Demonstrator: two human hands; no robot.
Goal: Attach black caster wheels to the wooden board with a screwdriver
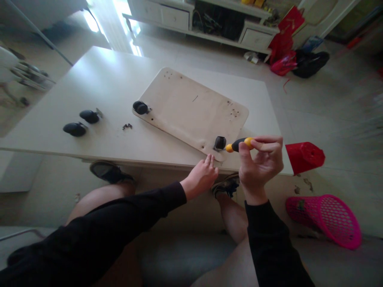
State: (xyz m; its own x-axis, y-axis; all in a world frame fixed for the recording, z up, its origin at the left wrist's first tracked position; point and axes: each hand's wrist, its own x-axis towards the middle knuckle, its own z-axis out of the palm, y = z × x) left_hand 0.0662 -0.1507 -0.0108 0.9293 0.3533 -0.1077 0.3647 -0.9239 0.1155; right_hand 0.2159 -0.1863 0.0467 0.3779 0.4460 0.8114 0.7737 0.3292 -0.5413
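Observation:
A pale flat board [191, 103] with rounded corners and several screw holes lies on the white table. One black caster [140, 107] sits at its left corner. Another caster [220, 142] stands near its closest corner. My right hand [261, 161] is closed around the yellow and black handle of a screwdriver [239, 144], whose tip points left at the base of that nearer caster. My left hand [202, 177] rests two outstretched fingertips on the board's near corner; its thumb is hidden. Farther left on the table are two loose casters [74, 129] and several small dark screws [127, 126].
The white table [113, 71] ends just before my knees. Beyond its right end stands a red plastic container [305, 157], and a pink mesh basket [338, 221] lies on its side on the floor. A white cabinet [173, 18] and bags [309, 63] are at the back.

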